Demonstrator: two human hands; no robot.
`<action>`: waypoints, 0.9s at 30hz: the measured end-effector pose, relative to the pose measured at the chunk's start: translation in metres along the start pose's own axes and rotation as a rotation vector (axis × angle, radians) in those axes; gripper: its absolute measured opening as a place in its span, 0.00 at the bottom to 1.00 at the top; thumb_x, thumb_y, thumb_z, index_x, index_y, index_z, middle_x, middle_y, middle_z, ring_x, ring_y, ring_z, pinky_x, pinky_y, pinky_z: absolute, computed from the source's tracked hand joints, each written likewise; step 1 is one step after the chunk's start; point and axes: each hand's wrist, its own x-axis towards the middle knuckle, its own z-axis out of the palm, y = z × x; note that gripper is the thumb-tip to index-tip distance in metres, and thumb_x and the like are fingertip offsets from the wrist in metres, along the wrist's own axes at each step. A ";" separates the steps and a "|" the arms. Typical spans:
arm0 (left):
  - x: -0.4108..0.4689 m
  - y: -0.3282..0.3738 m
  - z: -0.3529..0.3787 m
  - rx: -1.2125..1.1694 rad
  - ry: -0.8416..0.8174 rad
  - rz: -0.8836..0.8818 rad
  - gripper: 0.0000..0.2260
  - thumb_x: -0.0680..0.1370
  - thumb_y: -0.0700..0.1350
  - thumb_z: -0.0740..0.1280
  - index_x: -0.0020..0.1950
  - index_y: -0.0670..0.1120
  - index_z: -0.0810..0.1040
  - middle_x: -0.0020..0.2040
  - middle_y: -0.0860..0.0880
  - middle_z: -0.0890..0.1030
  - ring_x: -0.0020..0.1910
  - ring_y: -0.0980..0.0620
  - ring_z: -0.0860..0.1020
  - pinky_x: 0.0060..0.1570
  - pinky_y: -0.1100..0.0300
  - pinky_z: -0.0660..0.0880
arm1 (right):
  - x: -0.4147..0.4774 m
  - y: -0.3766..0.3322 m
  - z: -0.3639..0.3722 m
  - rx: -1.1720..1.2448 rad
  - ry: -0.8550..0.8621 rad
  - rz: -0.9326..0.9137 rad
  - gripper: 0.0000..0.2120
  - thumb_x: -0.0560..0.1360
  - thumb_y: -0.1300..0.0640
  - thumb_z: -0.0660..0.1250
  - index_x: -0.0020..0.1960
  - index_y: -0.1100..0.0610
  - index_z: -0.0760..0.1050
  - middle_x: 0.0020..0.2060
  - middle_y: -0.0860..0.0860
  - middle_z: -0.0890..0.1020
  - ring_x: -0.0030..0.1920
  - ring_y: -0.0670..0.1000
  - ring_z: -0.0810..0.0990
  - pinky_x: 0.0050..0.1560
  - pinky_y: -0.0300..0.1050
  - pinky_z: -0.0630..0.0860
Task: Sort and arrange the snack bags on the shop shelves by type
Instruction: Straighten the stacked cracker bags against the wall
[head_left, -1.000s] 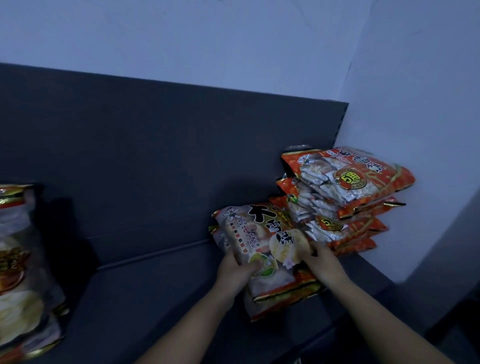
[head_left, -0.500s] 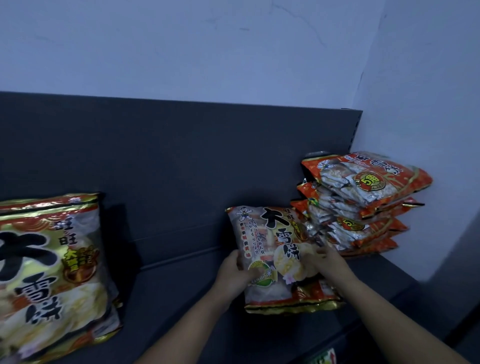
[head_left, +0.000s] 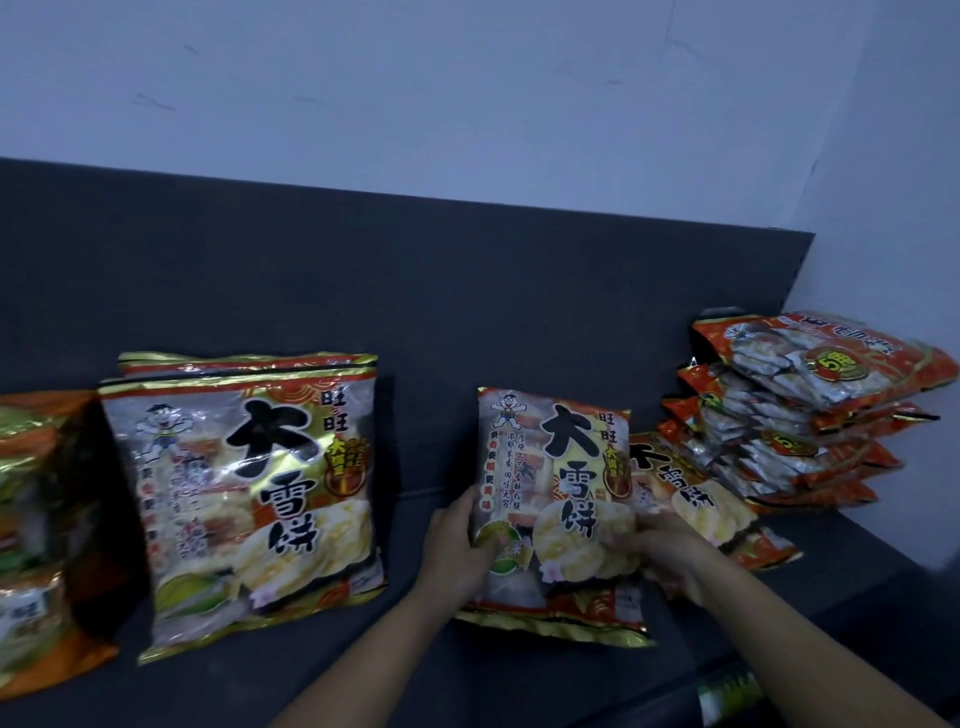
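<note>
Standing upright on the dark shelf (head_left: 426, 670), a gold-edged rice-cracker bag (head_left: 556, 499) with bold black characters is gripped by the left hand (head_left: 457, 551) and right hand (head_left: 670, 556) at its lower corners.

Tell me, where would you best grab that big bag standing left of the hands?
Probably by its two side edges, from the front: the big bag stands upright against the back panel, face outward, with open gaps on both sides.
</note>
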 end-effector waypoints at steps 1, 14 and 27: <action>-0.004 -0.002 -0.008 0.036 0.013 0.019 0.29 0.65 0.58 0.69 0.65 0.66 0.68 0.60 0.54 0.78 0.63 0.50 0.74 0.61 0.48 0.73 | 0.000 0.000 0.008 0.001 -0.009 -0.009 0.19 0.70 0.63 0.72 0.60 0.64 0.73 0.44 0.54 0.81 0.39 0.49 0.79 0.27 0.35 0.72; -0.030 0.024 -0.041 0.112 0.311 0.124 0.27 0.80 0.38 0.60 0.77 0.45 0.52 0.75 0.53 0.59 0.73 0.58 0.56 0.70 0.68 0.53 | 0.023 -0.015 0.068 -0.097 0.103 -0.465 0.18 0.69 0.65 0.73 0.54 0.56 0.70 0.50 0.54 0.78 0.48 0.50 0.77 0.42 0.40 0.75; 0.013 0.018 -0.031 0.063 0.502 0.065 0.26 0.82 0.42 0.57 0.77 0.44 0.50 0.75 0.52 0.57 0.71 0.61 0.52 0.68 0.72 0.49 | 0.094 -0.009 0.092 0.018 -0.005 -0.526 0.23 0.71 0.62 0.72 0.63 0.54 0.70 0.60 0.55 0.74 0.61 0.53 0.74 0.62 0.54 0.73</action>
